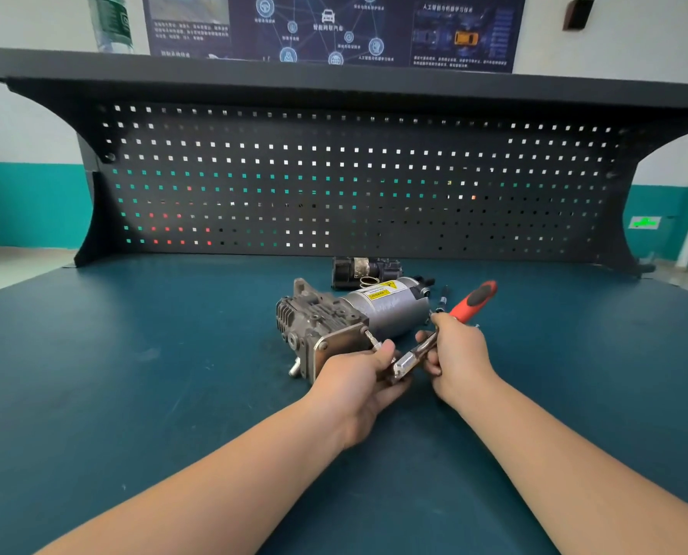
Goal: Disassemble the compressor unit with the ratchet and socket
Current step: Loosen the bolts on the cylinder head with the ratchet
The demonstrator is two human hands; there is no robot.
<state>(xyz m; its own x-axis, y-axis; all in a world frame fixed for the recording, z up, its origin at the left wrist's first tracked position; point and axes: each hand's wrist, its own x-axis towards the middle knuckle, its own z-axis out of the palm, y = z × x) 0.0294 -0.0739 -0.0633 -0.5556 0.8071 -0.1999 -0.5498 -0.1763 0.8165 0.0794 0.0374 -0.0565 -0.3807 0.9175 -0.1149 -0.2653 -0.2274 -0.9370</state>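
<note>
Ratchet (446, 332) gripped by right hand (456, 352); left hand (358, 378) curled round its head, socket (371, 338) on compressor (350, 318), mid-table (134, 374).

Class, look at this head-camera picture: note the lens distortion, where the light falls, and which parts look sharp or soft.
Head view: wide-angle bending curves the shelf and pegboard edges; light shines through the pegboard holes; soft, even light gives faint shadows on the bench mat; compressor unit and ratchet are sharp; the poster text is soft.
</note>
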